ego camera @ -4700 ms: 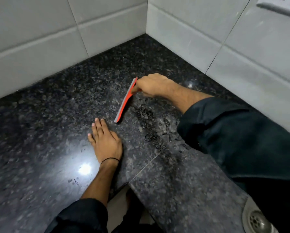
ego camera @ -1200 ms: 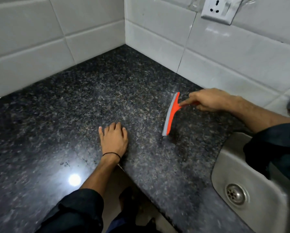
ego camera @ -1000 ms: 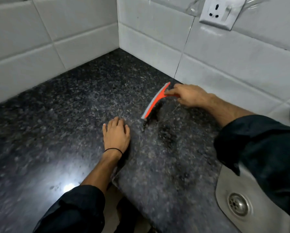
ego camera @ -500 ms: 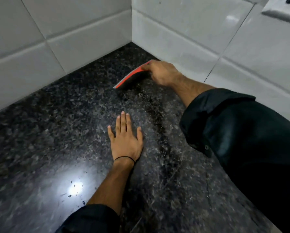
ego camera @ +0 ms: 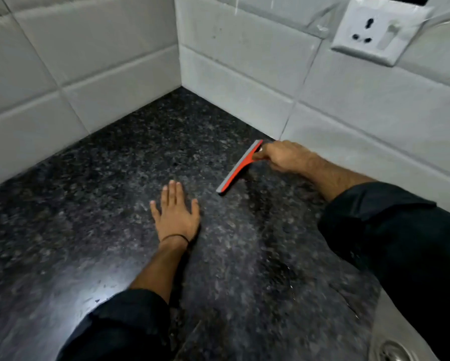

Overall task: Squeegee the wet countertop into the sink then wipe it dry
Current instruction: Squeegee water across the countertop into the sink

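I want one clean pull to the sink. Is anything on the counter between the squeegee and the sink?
Nothing visible: the counter between squeegee and sink is bare. The left hand rests flat beside that path, not in it.

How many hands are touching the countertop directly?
1. The left hand lies flat on the countertop. The right hand holds the squeegee near the back wall; whether it touches the stone is unclear.
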